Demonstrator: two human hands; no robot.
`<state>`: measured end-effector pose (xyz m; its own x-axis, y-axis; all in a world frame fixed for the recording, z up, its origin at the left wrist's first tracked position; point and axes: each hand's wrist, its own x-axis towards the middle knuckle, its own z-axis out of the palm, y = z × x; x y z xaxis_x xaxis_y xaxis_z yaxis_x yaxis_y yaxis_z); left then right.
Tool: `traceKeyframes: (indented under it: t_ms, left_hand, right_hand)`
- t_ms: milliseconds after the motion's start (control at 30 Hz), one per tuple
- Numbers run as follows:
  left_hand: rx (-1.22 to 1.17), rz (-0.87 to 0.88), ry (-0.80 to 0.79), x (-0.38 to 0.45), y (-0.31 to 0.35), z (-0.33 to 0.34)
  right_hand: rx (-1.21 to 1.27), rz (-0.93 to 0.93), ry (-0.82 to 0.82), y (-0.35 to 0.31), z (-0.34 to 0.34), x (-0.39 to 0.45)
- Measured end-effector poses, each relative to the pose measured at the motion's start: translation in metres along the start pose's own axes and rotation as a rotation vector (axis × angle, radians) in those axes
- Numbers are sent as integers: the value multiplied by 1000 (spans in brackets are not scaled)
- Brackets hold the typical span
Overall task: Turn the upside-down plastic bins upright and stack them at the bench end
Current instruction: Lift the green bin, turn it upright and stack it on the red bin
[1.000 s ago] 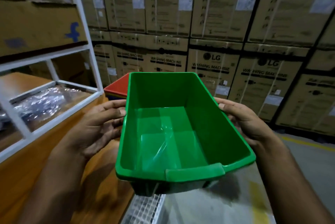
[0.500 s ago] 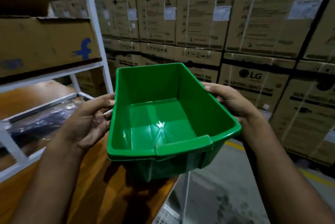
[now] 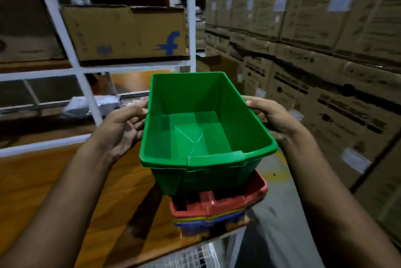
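Wooden bench [image 3: 39, 180] under it all; the left hand [image 3: 121, 128] grips one side of the green bin [image 3: 195, 128], the right hand [image 3: 273, 115] the other. A second ago it hung beyond the bench end; now it is upright above the red-topped stack [image 3: 219, 204], ready to nest.

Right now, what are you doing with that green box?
A person holds the green bin upright, left hand and right hand each gripping a long side. It hovers just above a stack of bins, red on top, at the end of the wooden bench. It is not yet nested in.
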<state>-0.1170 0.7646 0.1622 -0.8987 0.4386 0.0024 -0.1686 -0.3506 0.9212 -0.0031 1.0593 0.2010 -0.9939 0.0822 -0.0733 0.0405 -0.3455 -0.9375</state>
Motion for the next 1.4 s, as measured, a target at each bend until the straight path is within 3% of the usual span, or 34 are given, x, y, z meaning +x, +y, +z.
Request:
traceKeyframes:
  t_ms: [267,700,1133,1400]
  left_hand:
    - [30,-16,156,-19,-15,12]
    - [81,-12,192,-13,-35,32]
    - [115,-104,331,-21,-93,5]
    - [208,-97,379,-23,-105,-1]
  right_hand:
    - [50,31,-94,8,-23,11]
    - [111,108,-89,27,-73,34]
    - [-396,108,43,78,-95,52]
    - [-526,21,70,93,-95,41]
